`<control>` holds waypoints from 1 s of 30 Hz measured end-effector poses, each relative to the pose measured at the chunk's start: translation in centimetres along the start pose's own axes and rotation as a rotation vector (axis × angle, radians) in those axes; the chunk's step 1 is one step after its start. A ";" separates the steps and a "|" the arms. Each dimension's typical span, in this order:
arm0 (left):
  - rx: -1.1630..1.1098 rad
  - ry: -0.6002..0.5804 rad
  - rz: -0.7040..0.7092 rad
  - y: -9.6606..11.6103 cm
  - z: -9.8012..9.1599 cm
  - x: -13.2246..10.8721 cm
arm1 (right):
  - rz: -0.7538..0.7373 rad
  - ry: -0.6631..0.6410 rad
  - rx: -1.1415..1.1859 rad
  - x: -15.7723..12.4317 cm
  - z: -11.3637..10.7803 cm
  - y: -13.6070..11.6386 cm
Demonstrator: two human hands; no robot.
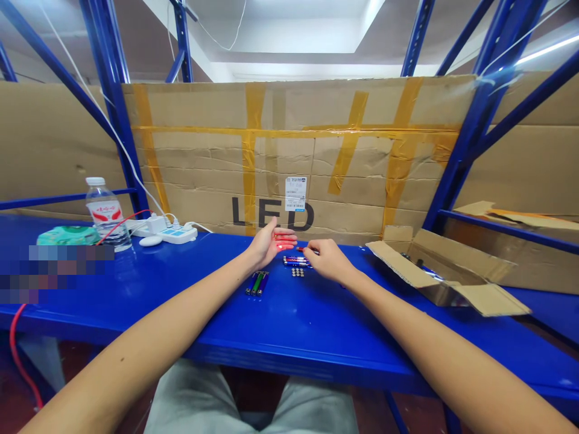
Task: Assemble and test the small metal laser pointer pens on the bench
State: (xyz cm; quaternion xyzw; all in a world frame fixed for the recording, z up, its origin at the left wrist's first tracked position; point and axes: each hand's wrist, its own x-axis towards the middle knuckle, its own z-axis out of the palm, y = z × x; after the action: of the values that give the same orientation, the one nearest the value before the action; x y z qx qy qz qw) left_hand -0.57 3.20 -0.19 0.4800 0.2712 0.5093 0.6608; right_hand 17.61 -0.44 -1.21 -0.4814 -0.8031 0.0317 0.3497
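Note:
My left hand (274, 239) is held above the blue table, open, its palm turned to the right and fingers stretched. Red light with a bright spot falls on its fingers. Facing it, my right hand (326, 258) is closed around a small red penlight (301, 249); most of the body is hidden by the fingers. Under that hand lie several blue and metallic penlights (295, 261). Small silver button cells (297, 272) sit in rows just nearer to me. Below my left hand, a group of penlights, one green (257, 283), lies side by side.
An open cardboard box (434, 274) with a few items stands at the right. To the left are a water bottle (106, 211), a green packet (67, 235) and a white power strip (178, 233). Behind rises a large taped carton (203, 175) between blue rack posts.

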 end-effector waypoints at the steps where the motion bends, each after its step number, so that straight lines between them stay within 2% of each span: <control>1: 0.001 0.003 -0.003 0.0 0.0 0.0 | 0.000 -0.008 -0.008 0.0 0.0 0.0; 11: -0.029 -0.031 -0.022 0.0 -0.3 0.2 | -0.037 -0.013 0.057 0.0 -0.8 -0.3; 17: -0.090 -0.106 -0.031 0.4 -0.3 -0.3 | -0.072 -0.099 0.211 -0.3 -0.7 -0.7; 22: -0.053 -0.166 -0.007 0.5 -0.2 -0.5 | -0.044 -0.066 0.196 -0.2 -0.7 -0.6; 25: 0.147 -0.146 0.081 0.1 -0.1 -0.4 | -0.019 -0.025 0.152 0.1 -0.9 -0.2; 28: 0.574 -0.112 0.321 -0.4 0.1 -0.5 | -0.043 -0.049 0.130 0.4 -0.8 0.6; 30: 0.813 -0.146 0.459 -0.6 0.2 -0.8 | -0.079 -0.094 0.145 0.5 -0.5 1.1</control>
State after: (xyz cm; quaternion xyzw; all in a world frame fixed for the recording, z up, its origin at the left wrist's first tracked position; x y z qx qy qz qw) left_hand -0.42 2.39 -0.82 0.7819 0.2883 0.4596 0.3069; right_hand 18.61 0.34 -0.97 -0.4206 -0.8327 0.0987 0.3465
